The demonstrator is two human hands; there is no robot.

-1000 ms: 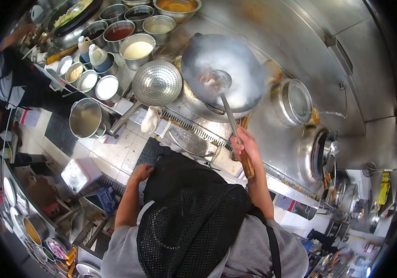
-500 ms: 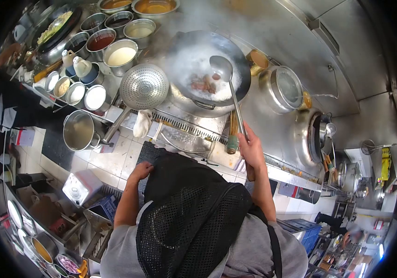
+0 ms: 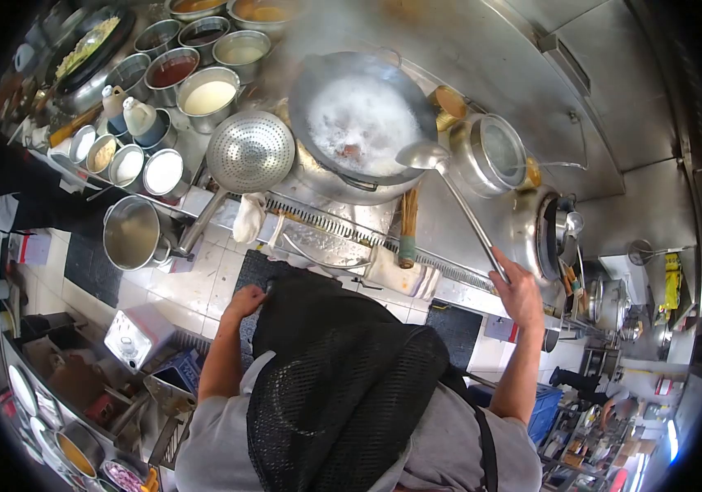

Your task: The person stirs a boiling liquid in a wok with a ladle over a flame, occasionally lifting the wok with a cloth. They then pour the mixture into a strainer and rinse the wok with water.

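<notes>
Closed tight round the long handle, my right hand (image 3: 519, 295) holds the ladle (image 3: 421, 154) at right of centre, with its bowl at the right rim of the steaming wok (image 3: 312, 88) in the upper middle. My left hand (image 3: 244, 302) rests lower left against my dark apron (image 3: 318, 328); I cannot tell its grip.

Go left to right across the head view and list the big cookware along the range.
Stockpot → perforated skimmer → foaming wok → steel pot.
</notes>
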